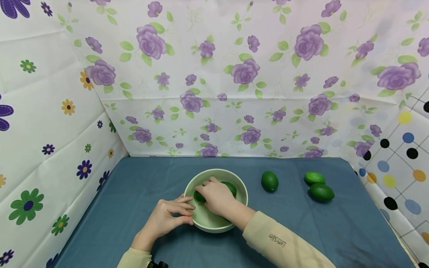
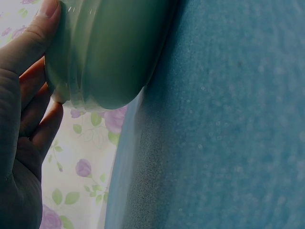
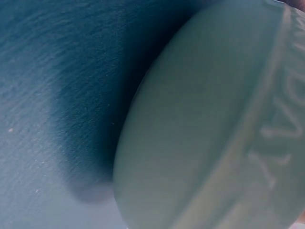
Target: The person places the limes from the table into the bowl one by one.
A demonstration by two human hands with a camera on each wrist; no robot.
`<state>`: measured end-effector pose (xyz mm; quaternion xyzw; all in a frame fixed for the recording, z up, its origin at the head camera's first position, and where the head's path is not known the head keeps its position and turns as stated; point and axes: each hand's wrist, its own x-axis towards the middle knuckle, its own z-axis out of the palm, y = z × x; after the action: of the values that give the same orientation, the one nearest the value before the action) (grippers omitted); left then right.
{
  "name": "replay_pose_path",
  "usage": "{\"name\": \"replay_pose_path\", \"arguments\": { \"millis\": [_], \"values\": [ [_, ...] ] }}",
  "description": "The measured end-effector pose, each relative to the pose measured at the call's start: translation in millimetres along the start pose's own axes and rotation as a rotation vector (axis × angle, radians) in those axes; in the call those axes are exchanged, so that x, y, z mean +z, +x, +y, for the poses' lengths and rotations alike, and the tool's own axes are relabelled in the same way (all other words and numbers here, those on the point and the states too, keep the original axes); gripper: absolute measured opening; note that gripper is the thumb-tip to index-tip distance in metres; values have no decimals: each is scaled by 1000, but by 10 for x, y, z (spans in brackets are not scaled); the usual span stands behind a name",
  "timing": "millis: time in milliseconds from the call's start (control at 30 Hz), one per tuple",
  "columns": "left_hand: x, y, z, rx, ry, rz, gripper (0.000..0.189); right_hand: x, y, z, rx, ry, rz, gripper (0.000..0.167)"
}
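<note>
Pale green bowl (image 1: pixel 206 217), round and upright, resting on a blue tablecloth (image 1: pixel 147 182), toward six o'clock from the centre of the head view. Inside, toward nine o'clock, one dark green fruit (image 1: pixel 199 197), partly covered by the right hand (image 1: pixel 216 195), its fingers curled around it; cannot tell exactly where the thumb lies. Beyond that hand, toward one o'clock within the bowl, a second green fruit (image 1: pixel 230 187), half hidden. At the bowl's edge, between eight and nine o'clock, the left hand (image 1: pixel 169 215), thumb and bent fingers spread apart and gripping the side. In the right wrist view, raised letters (image 3: pixel 281 132) along the bowl's outside, partly out of view. Reaching in from four o'clock, a cream right sleeve (image 1: pixel 285 243) with small dark print; from seven o'clock, a cream left sleeve (image 1: pixel 134 258). Outside the bowl, toward half past two, a lone green fruit (image 1: pixel 269 181); farther out, near three o'clock, a lighter green fruit (image 1: pixel 314 178) at eleven o'clock from a darker green fruit (image 1: pixel 321 192), close together. At twelve o'clock, a white curtain (image 1: pixel 221 119) with purple roses; at nine, a flowered cloth (image 1: pixel 50 119); at three, a dotted cloth (image 1: pixel 402 191).
</note>
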<state>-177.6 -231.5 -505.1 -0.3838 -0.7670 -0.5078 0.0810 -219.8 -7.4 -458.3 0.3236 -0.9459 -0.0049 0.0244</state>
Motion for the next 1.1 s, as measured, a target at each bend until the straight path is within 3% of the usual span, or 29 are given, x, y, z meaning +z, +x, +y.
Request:
{"name": "replay_pose_path", "arguments": {
  "millis": [200, 1100],
  "values": [
    [3, -4, -20, -12, 5, -1, 16, 2, 12, 15, 24, -38, 28, 43],
    [4, -9, -27, -31, 23, 3, 17, 4, -6, 49, 34, -40, 48, 46]
  ]
}}
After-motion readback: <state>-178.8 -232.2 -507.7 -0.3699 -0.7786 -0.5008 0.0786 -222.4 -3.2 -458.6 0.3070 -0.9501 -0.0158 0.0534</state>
